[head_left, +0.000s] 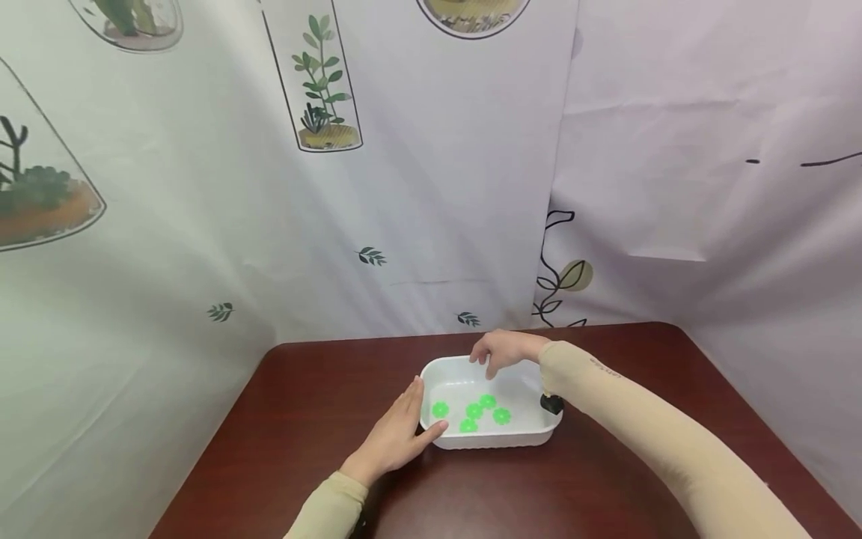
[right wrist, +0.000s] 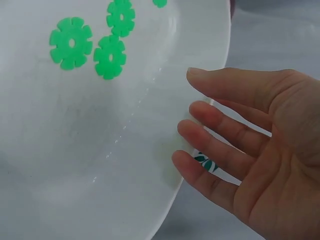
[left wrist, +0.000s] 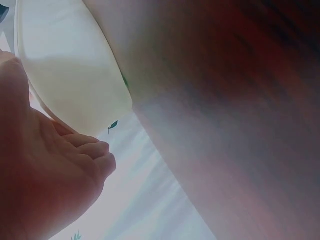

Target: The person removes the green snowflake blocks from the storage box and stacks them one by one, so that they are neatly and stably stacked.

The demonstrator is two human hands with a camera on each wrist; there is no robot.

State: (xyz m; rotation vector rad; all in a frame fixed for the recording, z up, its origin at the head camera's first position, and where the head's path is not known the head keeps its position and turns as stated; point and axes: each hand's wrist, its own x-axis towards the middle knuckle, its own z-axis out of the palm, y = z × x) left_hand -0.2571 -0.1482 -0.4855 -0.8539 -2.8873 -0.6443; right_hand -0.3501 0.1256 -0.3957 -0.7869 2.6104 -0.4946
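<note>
A white tray with a raised rim sits on the table. Several bright green notched discs, shaped like flowers, lie on its floor; one disc shows a central hole. My left hand rests against the tray's left side, fingers extended along the wall and thumb stretched over the front left corner. From below, the left wrist view shows that hand beside the tray's outer wall. Over the back rim is my right hand, its fingers spread and slightly bent. Nothing is between those fingers.
Dark reddish-brown table surrounds the tray. A white curtain printed with plants in jars hangs behind and at the sides. A small black object overlaps the tray's right end, below the right sleeve.
</note>
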